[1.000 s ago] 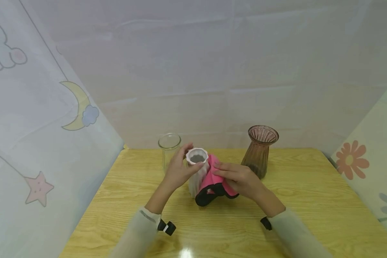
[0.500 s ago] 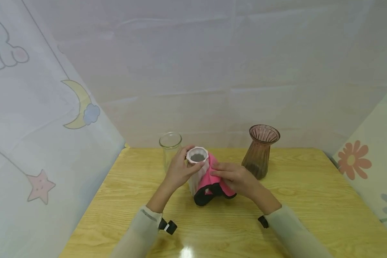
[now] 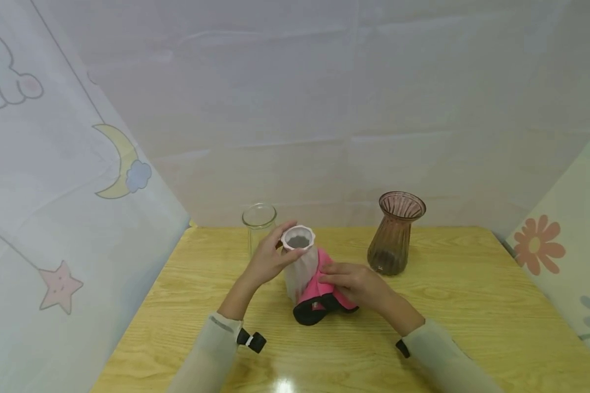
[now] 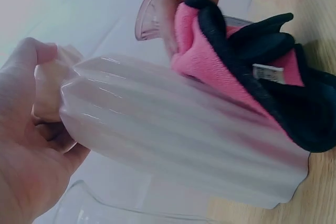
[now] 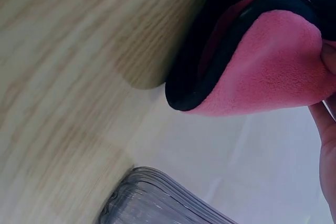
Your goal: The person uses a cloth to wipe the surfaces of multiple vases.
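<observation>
A white ribbed vase point(image 3: 297, 273) with a scalloped rim stands in front of me on the table. My left hand point(image 3: 269, 256) grips it around the neck, thumb on the near side and fingers behind. In the left wrist view the pale fluted body of the vase point(image 4: 173, 129) fills the middle. My right hand point(image 3: 361, 284) holds a folded pink cloth point(image 3: 319, 286) with black edging against the vase's right side. A small white label point(image 4: 269, 73) shows on the cloth. Part of the vase's lower right side is hidden behind the cloth.
A clear glass vase point(image 3: 259, 218) stands behind my left hand. At the back right is a brownish-pink ribbed glass vase point(image 3: 390, 240) with a flared mouth. The wooden table point(image 3: 216, 349) ends at a pale backdrop point(image 3: 295, 136).
The cloth and my right hand have slid lower along the vase's side. The vase's rim has shifted slightly left, with my left hand still gripping its neck.
</observation>
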`<action>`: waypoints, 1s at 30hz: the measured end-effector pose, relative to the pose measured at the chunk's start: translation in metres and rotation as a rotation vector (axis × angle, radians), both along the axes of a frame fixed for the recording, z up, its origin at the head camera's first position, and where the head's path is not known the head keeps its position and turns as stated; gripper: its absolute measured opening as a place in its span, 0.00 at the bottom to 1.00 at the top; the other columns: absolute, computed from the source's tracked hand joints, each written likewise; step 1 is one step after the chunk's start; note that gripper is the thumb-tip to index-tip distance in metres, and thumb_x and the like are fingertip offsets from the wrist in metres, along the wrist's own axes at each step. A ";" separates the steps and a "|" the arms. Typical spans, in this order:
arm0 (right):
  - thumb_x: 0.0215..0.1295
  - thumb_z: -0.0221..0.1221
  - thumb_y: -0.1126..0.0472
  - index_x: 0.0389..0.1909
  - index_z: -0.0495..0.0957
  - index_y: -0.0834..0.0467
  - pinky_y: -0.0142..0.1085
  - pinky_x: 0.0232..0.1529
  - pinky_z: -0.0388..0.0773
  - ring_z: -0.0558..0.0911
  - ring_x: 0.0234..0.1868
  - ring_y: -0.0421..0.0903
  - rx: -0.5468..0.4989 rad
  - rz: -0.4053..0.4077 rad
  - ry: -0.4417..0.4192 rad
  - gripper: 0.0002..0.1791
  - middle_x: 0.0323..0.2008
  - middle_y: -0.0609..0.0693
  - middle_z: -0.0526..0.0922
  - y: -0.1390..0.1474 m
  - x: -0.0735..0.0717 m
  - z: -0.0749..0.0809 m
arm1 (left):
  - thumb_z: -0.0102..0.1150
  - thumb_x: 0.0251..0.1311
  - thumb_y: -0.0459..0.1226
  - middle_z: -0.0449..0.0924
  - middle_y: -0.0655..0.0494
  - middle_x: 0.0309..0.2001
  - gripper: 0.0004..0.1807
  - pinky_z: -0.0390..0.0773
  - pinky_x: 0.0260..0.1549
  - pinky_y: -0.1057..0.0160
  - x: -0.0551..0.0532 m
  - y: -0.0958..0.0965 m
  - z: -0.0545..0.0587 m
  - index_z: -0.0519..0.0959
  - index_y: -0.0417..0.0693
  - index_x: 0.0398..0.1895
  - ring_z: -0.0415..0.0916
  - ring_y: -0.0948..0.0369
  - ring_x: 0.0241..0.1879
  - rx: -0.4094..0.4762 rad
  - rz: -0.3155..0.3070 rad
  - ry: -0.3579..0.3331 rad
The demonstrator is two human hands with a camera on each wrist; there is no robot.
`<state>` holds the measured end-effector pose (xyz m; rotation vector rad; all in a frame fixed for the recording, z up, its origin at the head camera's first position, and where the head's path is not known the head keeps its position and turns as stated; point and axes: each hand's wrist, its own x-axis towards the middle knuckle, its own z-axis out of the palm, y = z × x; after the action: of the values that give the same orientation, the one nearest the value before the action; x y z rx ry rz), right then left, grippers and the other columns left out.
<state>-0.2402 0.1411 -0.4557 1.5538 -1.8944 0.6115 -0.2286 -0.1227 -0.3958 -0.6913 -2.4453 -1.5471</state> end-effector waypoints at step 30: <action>0.80 0.45 0.58 0.50 0.86 0.59 0.41 0.48 0.84 0.87 0.49 0.53 -0.075 -0.033 0.064 0.20 0.50 0.58 0.87 -0.007 -0.003 0.038 | 0.74 0.56 0.50 0.78 0.47 0.56 0.41 0.80 0.49 0.47 0.011 0.014 0.006 0.70 0.42 0.68 0.78 0.51 0.53 -0.090 0.214 0.007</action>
<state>-0.2432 0.1338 -0.4173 1.4752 -1.8252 0.6040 -0.2173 -0.1082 -0.3893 -0.4297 -2.5019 -1.3601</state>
